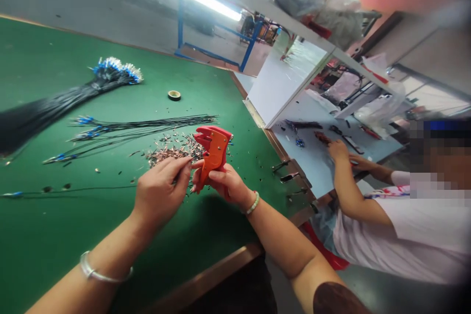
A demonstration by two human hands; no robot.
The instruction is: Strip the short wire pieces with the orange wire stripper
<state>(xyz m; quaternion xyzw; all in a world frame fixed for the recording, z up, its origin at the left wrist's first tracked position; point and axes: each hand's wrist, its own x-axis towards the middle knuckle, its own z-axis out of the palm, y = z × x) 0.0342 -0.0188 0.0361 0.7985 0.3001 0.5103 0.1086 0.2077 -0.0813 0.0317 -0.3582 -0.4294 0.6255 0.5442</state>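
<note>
My right hand (230,182) is wrapped around the handles of an orange and red wire stripper (215,152), its jaws pointing up and left. Just left of the tool, my left hand (162,187) is closed in a pinch on a thin black wire (88,190). That wire trails left over the green tabletop to a blue and silver end. Its tip at my fingers is too small to make out. Behind my hands lies a heap of short wire scraps (169,149). Loose black wires (158,121) with blue ends lie beyond it.
A thick bundle of black wires (69,100) with blue and silver ends lies at the left. A tape roll (174,95) sits on the green table (206,83). To the right, a co-worker's hands (338,152) are over a pale bench (309,167), past a white partition (285,78).
</note>
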